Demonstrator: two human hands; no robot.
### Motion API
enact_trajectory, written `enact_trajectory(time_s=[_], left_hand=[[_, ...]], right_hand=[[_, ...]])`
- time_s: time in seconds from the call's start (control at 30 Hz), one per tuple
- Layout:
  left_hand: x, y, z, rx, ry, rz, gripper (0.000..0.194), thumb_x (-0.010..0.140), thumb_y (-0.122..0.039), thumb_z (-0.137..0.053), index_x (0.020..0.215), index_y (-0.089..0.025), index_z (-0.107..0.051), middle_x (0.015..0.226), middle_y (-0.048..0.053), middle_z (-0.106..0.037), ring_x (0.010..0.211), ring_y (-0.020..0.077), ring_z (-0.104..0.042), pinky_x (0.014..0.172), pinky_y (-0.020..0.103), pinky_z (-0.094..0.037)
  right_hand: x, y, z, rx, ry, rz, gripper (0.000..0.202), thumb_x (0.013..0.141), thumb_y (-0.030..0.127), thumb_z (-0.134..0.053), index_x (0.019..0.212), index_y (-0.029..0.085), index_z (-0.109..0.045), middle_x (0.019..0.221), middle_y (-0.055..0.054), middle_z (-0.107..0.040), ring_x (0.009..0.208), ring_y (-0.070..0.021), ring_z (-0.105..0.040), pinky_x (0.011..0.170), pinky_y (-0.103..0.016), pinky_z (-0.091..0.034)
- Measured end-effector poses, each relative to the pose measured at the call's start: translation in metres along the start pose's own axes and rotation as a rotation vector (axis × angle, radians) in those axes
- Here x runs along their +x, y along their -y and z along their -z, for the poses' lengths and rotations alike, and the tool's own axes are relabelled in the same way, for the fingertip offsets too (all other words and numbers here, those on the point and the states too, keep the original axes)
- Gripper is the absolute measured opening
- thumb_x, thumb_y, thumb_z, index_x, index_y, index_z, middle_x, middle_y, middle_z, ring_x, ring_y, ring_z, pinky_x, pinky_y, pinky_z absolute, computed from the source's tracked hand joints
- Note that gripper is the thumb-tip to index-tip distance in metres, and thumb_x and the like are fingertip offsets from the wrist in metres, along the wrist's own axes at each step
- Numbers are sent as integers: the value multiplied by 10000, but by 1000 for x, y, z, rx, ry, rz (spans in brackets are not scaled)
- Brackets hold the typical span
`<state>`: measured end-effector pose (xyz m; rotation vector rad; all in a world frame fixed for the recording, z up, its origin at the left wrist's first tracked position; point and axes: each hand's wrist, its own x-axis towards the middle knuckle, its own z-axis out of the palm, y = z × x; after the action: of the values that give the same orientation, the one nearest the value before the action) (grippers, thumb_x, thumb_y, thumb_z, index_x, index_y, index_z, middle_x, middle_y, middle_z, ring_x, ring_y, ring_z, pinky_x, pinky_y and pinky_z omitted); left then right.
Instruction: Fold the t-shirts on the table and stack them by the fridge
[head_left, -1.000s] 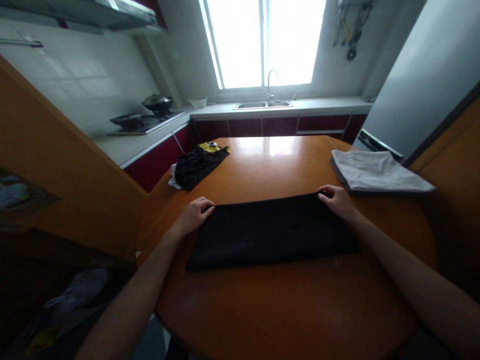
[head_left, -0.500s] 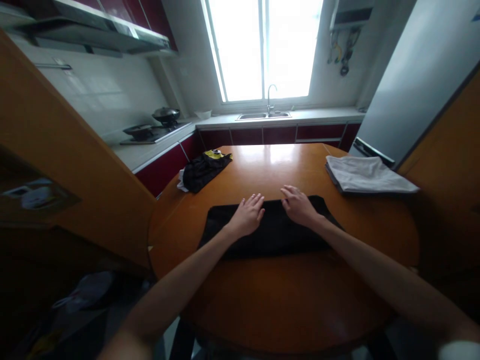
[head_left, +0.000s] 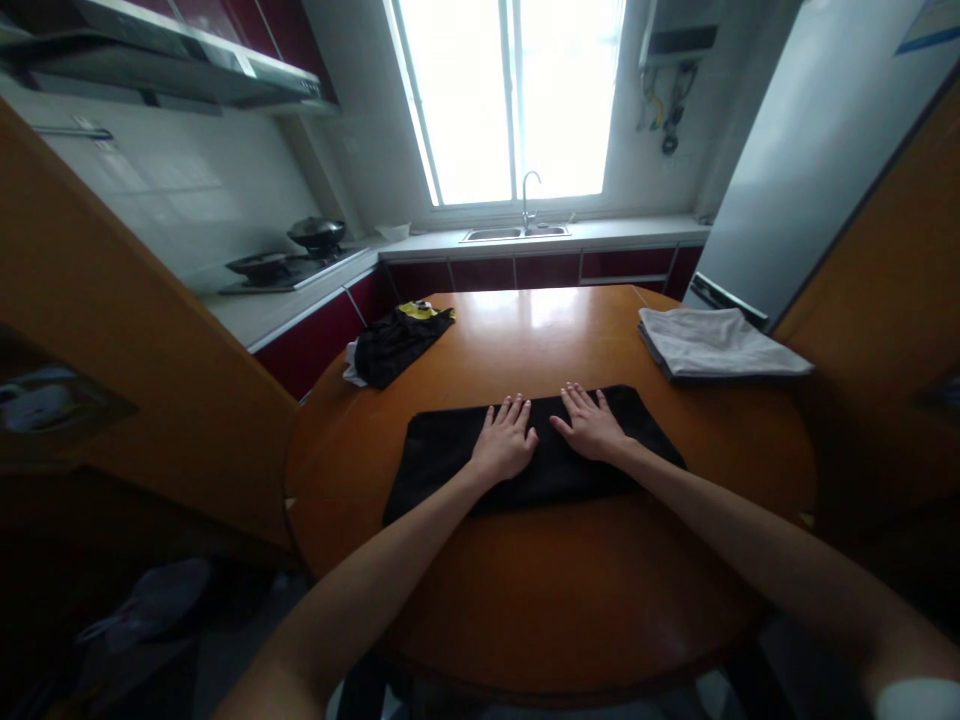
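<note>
Both hands, left (head_left: 504,442) and right (head_left: 591,425), spread flat on black cloth (head_left: 442,450), near its middle! Cloth lies folded on table (head_left: 570,600), long axis running left to right, neither hand clearly nearer; firmness of press, can't tell.

The worktop (head_left: 570,600) looks like smooth, varnished orange-brown wood, its gloss brightest toward 12 o'clock, where it mirrors the window light. The black folded cloth (head_left: 555,478), at 5 o'clock from the middle of the view, is matt and smooth. At 9 o'clock, the black-and-yellow garment (head_left: 397,340) is thin, crumpled fabric; at 3 o'clock, the light grey folded cloth (head_left: 712,340) is soft-looking and matt. The faucet (head_left: 526,200), toward 12 o'clock, is shiny metal. The refrigerator side (head_left: 810,150), at 2 o'clock, has a smooth, silvery, satin sheen. The wall (head_left: 187,190) at 10 o'clock is glossy.
</note>
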<state>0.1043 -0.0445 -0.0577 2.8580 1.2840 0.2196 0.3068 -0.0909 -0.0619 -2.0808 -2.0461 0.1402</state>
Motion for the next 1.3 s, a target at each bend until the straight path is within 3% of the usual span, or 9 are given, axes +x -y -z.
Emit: enact_trajectory(time_s=[0.17,0.27,0.37,0.53,0.67,0.77,1.3], left_hand=[[0,0,-2,-42,-2,2,618,1012,-395,-344,1588,-172,-340,1672,103,-241,1555,276,-196,1249,527,-178],[0,-1,0,-53,9,16,621,1011,-395,-348,1585,-158,-344,1673,108,-240,1555,277,-192,1252,515,-175],[-2,-4,7,-68,-2,27,621,1008,-381,-364,1581,-140,-346,1671,114,-251,1555,282,-192,1250,511,-190],[-14,-11,17,-40,-171,-10,601,1016,-369,-361,1574,-145,-358,1660,113,-290,1555,273,-192,1261,506,-154],[-24,-15,13,-31,-77,-37,593,1024,-373,-343,1568,-141,-372,1656,118,-293,1554,283,-193,1249,531,-185],[-26,-14,10,-30,-11,-16,587,1019,-336,-334,1574,-148,-363,1652,126,-301,1551,292,-202,1235,546,-212],[-43,-32,12,-39,45,-108,626,994,-315,-353,1592,-132,-316,1675,109,-232,1566,276,-139,1252,513,-183]], right_hand=[[-14,-73,12,-28,-56,-163,756,1009,567,-297,1596,91,-286,1667,-168,-234,1560,-290,-154,1236,-597,-45],[-16,-91,24,-7,-114,-229,751,1016,558,-276,1586,70,-302,1659,-188,-242,1551,-305,-187,1229,-615,-91],[-15,-74,33,7,-215,-188,719,1022,522,-280,1576,65,-324,1651,-199,-262,1547,-312,-200,1227,-615,-105],[-31,-4,20,20,-222,19,695,1020,488,-308,1592,94,-307,1647,-182,-282,1546,-313,-204,1225,-606,-131],[-53,34,1,24,-108,198,690,1008,474,-342,1596,115,-312,1662,-144,-248,1552,-279,-198,1237,-555,-149],[-60,40,-6,29,-52,214,679,994,437,-368,1584,103,-342,1652,-155,-270,1546,-277,-219,1241,-532,-157],[-60,39,-1,76,-45,206,647,994,361,-349,1571,68,-358,1651,-148,-271,1550,-259,-208,1255,-505,-154]])
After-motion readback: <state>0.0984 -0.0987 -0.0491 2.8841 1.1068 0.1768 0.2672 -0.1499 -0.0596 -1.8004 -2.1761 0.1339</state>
